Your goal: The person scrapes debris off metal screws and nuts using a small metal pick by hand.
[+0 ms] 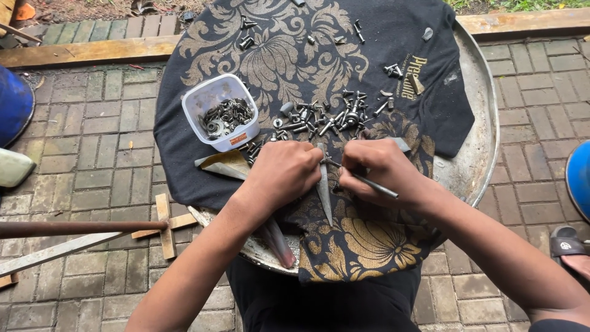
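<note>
Fingers of the left hand [284,172] curl shut on a pointed metal blade [324,184]; the right hand [378,171] pinches a thin rod [369,182], near scattered screws [326,120].

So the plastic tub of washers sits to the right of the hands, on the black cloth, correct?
Not quite. The head view shows the plastic tub of washers on the black cloth, but to the left of the hands, beyond the left hand; the right hand holds a thin rod.
</note>
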